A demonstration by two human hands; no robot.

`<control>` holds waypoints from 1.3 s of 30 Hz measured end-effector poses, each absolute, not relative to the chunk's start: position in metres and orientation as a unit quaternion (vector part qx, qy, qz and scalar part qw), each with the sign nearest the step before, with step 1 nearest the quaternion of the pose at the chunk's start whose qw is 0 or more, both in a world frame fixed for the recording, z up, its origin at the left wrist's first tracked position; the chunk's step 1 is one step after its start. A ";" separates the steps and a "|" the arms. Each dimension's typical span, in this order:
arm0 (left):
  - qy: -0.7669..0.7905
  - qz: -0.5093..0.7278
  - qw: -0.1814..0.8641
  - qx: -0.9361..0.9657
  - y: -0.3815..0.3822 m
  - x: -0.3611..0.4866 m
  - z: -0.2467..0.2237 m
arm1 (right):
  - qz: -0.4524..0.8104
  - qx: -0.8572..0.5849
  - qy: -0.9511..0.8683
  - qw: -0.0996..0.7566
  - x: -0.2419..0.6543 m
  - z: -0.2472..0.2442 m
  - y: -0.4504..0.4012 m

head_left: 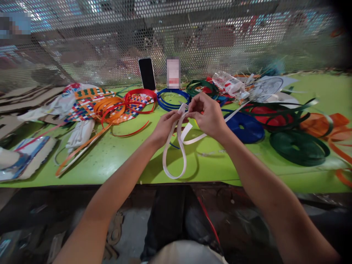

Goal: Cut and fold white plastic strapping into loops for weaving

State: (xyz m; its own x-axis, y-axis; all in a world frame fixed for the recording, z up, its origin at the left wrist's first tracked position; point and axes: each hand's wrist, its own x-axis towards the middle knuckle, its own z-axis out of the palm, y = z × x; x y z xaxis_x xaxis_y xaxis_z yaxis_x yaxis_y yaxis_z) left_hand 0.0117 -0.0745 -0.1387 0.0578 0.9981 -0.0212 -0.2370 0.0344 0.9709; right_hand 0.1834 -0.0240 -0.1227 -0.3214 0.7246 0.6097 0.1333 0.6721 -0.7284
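Observation:
A white plastic strap [174, 177] hangs in a long loop below my fingers, over the near part of the green table [123, 165]. My left hand [169, 126] is closed on it, the thumb near the top where the strap folds over. Close beside it, my right hand [205, 112] pinches the strap at the same fold. A loose end of the strap sticks out under my right hand, and another length runs off to the right behind it. The fingertips partly hide how the strap is folded.
Coils of orange [110, 109], red [140, 91] and blue strap [173, 99] lie behind my hands. A blue roll [243, 126] and a dark green roll [299, 146] are to the right. Two phones lean on the perforated metal screen [110, 55]. Woven coloured pieces [90, 101] lie left.

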 end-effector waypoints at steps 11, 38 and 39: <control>0.492 0.629 0.393 0.455 -0.065 0.007 -0.148 | 0.301 -0.281 -0.756 0.509 0.181 -0.131 -0.021; 0.473 0.508 0.588 0.416 -0.084 0.006 -0.125 | 0.214 -0.310 -0.760 0.530 0.179 -0.124 -0.033; 0.472 0.517 0.581 0.415 -0.084 0.006 -0.125 | 0.191 -0.324 -0.757 0.535 0.178 -0.124 -0.035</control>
State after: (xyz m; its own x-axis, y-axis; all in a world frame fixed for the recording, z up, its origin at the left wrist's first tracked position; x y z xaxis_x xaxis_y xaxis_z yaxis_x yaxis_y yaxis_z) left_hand 0.0065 -0.0838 -0.1253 0.0200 0.9925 -0.1209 -0.2087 0.1224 0.9703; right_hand 0.1780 -0.0346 -0.1242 -0.2179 0.6944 0.6858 0.2848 0.7174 -0.6358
